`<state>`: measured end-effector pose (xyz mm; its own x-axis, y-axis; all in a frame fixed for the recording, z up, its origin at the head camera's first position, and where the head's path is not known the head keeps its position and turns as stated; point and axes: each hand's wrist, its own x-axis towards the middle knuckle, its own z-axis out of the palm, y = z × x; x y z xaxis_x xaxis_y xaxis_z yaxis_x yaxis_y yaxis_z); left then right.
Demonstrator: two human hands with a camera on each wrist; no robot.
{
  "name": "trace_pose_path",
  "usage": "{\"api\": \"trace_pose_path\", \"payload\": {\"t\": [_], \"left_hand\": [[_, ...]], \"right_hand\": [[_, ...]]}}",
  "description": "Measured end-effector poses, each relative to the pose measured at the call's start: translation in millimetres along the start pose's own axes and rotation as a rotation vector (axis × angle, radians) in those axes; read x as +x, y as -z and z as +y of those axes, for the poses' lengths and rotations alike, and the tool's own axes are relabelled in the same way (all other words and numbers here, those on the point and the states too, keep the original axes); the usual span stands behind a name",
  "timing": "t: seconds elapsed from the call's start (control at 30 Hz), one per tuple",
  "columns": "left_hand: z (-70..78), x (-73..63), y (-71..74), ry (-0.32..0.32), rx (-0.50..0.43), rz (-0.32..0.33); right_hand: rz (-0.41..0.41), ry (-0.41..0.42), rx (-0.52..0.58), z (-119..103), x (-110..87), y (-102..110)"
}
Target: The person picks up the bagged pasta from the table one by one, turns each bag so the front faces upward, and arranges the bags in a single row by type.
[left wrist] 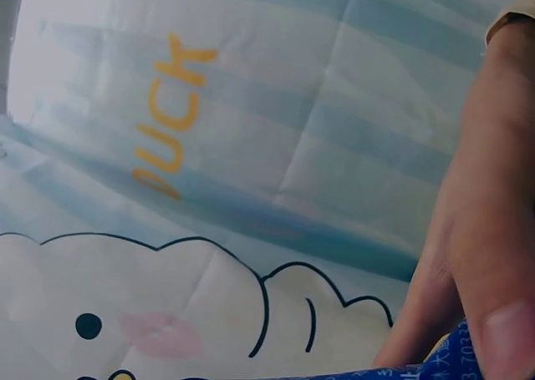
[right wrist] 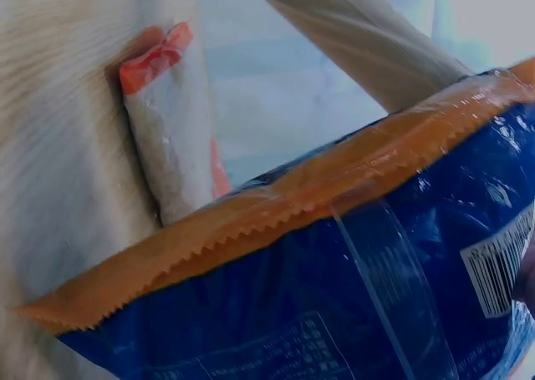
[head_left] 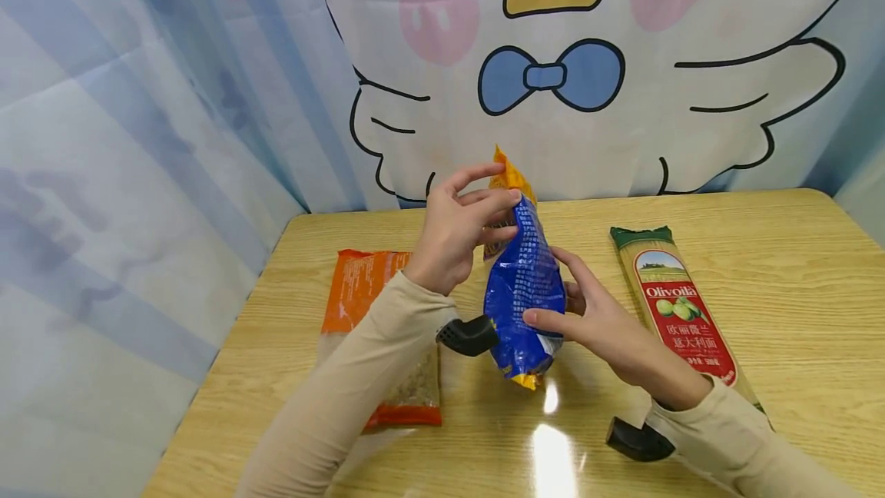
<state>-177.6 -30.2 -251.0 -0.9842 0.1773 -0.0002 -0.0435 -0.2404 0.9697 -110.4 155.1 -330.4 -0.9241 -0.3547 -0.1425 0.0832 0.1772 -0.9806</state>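
Observation:
A blue plastic food bag (head_left: 525, 283) with yellow-orange ends stands tilted above the middle of the table, its back print facing me. Near the bag's upper end, my left hand (head_left: 456, 225) pinches it between thumb and fingers. My right hand (head_left: 604, 325) grips the lower right side, thumb on the front and fingers round the edge. The right wrist view shows the bag's zigzag orange seam (right wrist: 251, 217) and a barcode (right wrist: 499, 263). Only part of the left hand (left wrist: 485, 221) appears in the left wrist view, at the right edge.
Left of the bag, partly under my left forearm, lies an orange and clear packet (head_left: 366, 283). A pack of Olivoilà pasta (head_left: 681, 302) lies at the right. Behind the wooden table (head_left: 809, 290) hangs a curtain (head_left: 588, 152) with a cartoon duck.

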Motion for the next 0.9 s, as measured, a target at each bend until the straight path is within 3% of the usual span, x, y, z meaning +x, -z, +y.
{"api": "trace_pose_path", "payload": {"t": [0.33, 0.53, 0.77, 0.9], "left_hand": [[-7.1, 3.4, 0.8, -0.015, 0.046, -0.007], [-10.3, 5.2, 6.7, -0.032, 0.084, -0.052], [-15.8, 1.2, 27.0, -0.015, 0.101, -0.121], [-23.0, -4.3, 44.6, 0.014, 0.108, -0.109]], "right_hand": [[0.032, 0.045, 0.098, 5.7, -0.6, 0.5], [0.066, 0.025, 0.133, 8.4, -2.0, 0.9], [0.033, 0.034, 0.259, 14.2, -0.5, 4.6], [-0.003, 0.032, 0.325, 15.9, -1.0, 7.4]]}}
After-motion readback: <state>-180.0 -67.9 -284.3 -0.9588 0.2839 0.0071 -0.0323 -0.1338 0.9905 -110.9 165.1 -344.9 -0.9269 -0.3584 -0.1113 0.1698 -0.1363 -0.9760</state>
